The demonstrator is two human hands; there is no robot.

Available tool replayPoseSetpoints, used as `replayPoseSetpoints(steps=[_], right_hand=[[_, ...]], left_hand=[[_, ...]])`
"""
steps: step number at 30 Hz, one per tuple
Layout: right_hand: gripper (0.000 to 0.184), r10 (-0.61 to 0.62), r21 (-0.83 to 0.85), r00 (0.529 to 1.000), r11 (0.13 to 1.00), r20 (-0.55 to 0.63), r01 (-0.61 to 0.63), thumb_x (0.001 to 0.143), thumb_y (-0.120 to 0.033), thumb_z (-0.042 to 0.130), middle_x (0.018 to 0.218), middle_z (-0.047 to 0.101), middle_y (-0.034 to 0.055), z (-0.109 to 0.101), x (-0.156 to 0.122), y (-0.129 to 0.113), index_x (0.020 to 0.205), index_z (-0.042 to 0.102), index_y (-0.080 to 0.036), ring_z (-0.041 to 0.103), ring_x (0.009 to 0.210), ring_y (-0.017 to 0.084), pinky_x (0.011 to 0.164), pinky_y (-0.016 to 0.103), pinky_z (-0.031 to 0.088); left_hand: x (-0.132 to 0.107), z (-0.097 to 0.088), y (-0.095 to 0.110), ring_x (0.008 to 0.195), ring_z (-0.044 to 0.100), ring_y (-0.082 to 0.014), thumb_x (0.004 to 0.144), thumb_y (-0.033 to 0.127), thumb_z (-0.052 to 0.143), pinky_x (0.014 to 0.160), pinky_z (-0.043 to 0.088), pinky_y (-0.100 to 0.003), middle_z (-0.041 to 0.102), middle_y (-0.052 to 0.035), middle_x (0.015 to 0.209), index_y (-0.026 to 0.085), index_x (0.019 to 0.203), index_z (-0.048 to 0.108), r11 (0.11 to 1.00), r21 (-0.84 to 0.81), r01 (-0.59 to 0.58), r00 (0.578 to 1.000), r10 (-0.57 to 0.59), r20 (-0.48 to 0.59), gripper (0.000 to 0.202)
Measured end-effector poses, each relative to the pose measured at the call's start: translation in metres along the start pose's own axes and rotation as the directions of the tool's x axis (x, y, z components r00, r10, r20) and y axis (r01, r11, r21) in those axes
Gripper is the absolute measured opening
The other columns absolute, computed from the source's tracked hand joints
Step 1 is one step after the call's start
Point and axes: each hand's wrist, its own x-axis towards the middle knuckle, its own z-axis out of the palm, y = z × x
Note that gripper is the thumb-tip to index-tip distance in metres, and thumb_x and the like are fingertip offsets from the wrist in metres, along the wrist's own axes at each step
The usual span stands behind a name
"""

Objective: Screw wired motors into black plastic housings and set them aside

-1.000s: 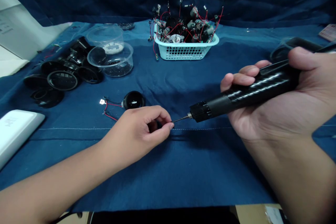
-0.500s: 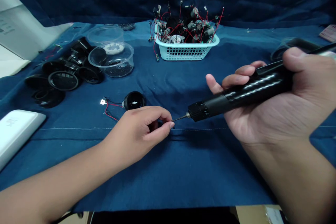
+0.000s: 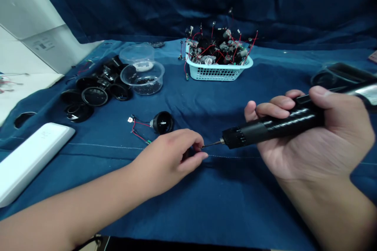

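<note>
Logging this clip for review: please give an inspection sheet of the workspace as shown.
Surface: blue cloth, creased.
Job's things: electric screwdriver, bit tip at the left hand; black round part beyond it.
Clutter: basket of wired motors, clear tubs, black housings, white device.
Hands: left hand pinched at the bit; right hand grips the screwdriver.
Cables: red wires on the round part.
Surroundings: blue backdrop, white box far left.

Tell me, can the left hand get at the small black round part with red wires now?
Probably yes. The black part lies on the cloth just beyond the left hand, with only bare cloth between them. Its fingers are pinched at the tip of the screwdriver.
</note>
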Motion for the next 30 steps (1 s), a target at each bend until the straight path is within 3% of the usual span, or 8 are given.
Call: replayPoseSetpoints(steps=[5, 10, 12, 16, 19, 22, 25, 30], right_hand=[[0.023, 0.010, 0.010, 1.000, 1.000, 0.002, -0.010, 0.078, -0.039, 0.072, 0.073, 0.050, -0.0049, -0.002, 0.002, -0.003, 0.081, 0.062, -0.018, 0.052, 0.058, 0.008, 0.083, 0.045, 0.067], [0.022, -0.023, 0.055, 1.000, 0.998, -0.003, 0.024, 0.077, -0.038, 0.072, 0.070, 0.048, -0.0056, -0.005, 0.007, -0.006, 0.080, 0.060, -0.020, 0.049, 0.057, 0.008, 0.077, 0.044, 0.067], [0.020, -0.037, 0.069, 0.999, 0.997, -0.014, 0.038, 0.077, -0.035, 0.072, 0.071, 0.048, -0.0055, -0.005, 0.011, -0.006, 0.079, 0.058, -0.020, 0.049, 0.057, 0.009, 0.077, 0.044, 0.067], [0.020, -0.043, 0.073, 0.998, 0.996, -0.039, 0.045, 0.075, -0.032, 0.071, 0.071, 0.048, -0.0053, -0.005, 0.015, -0.006, 0.077, 0.057, -0.019, 0.048, 0.058, 0.008, 0.078, 0.044, 0.066], [0.019, -0.047, 0.059, 0.998, 0.997, -0.045, 0.050, 0.075, -0.034, 0.070, 0.070, 0.048, -0.0050, -0.003, 0.013, -0.007, 0.076, 0.057, -0.020, 0.047, 0.058, 0.009, 0.078, 0.044, 0.066], [0.020, -0.055, 0.043, 0.998, 0.998, -0.027, 0.056, 0.076, -0.036, 0.070, 0.071, 0.048, -0.0048, 0.000, 0.004, -0.010, 0.077, 0.058, -0.020, 0.048, 0.060, 0.009, 0.078, 0.044, 0.067], [0.019, -0.081, 0.051, 0.997, 0.995, 0.001, 0.081, 0.078, -0.036, 0.070, 0.070, 0.048, -0.0046, 0.005, -0.007, -0.013, 0.076, 0.059, -0.020, 0.048, 0.059, 0.009, 0.075, 0.042, 0.066], [0.018, -0.197, 0.069, 0.978, 0.979, 0.065, 0.193, 0.086, -0.035, 0.060, 0.067, 0.046, -0.0042, 0.007, -0.022, -0.018, 0.077, 0.061, -0.019, 0.047, 0.056, 0.010, 0.064, 0.035, 0.064]], left_hand=[[-0.005, -0.002, 0.005, 0.087, 0.067, -0.0143, 0.101, 0.029, 0.062, 0.076, 0.053, -0.027, 0.072, -0.0022, 0.106, 0.023, 0.128, 0.060, 0.991, 0.113, -0.067, 0.998, 0.068, -0.003, 0.028], [-0.007, -0.050, -0.001, 0.100, 0.069, -0.0183, 0.097, 0.031, 0.065, 0.091, 0.057, -0.033, 0.072, -0.0055, 0.116, 0.025, 0.140, 0.056, 0.964, 0.238, -0.123, 0.954, 0.180, -0.238, 0.045], [-0.008, -0.075, -0.016, 0.120, 0.066, -0.0256, 0.090, 0.043, 0.075, 0.102, 0.056, -0.040, 0.066, -0.0096, 0.138, 0.027, 0.149, 0.050, 0.955, 0.297, 0.010, 0.970, 0.063, -0.236, 0.066], [-0.004, -0.096, -0.052, 0.135, 0.061, -0.0358, 0.075, 0.061, 0.086, 0.105, 0.056, -0.045, 0.056, -0.0120, 0.157, 0.033, 0.161, 0.042, 0.905, 0.382, 0.186, 0.980, -0.201, 0.000, 0.100], [0.003, -0.089, -0.060, 0.129, 0.064, -0.0325, 0.081, 0.052, 0.082, 0.107, 0.052, -0.044, 0.066, -0.0075, 0.143, 0.032, 0.145, 0.059, 0.914, 0.365, 0.178, 0.974, -0.217, 0.068, 0.071], [0.009, -0.075, -0.044, 0.110, 0.069, -0.0261, 0.084, 0.037, 0.075, 0.092, 0.053, -0.036, 0.072, -0.0050, 0.121, 0.025, 0.123, 0.064, 0.932, 0.329, 0.154, 0.983, -0.179, 0.048, 0.043], [0.010, -0.058, -0.021, 0.091, 0.068, -0.0203, 0.081, 0.029, 0.072, 0.076, 0.050, -0.030, 0.071, -0.0030, 0.107, 0.023, 0.115, 0.056, 0.958, 0.248, 0.145, 0.988, -0.155, 0.024, 0.038], [0.009, -0.028, -0.001, 0.084, 0.067, -0.0165, 0.082, 0.032, 0.076, 0.076, 0.050, -0.029, 0.070, 0.0017, 0.098, 0.024, 0.110, 0.055, 0.993, 0.109, 0.034, 0.998, -0.040, 0.053, 0.036]])
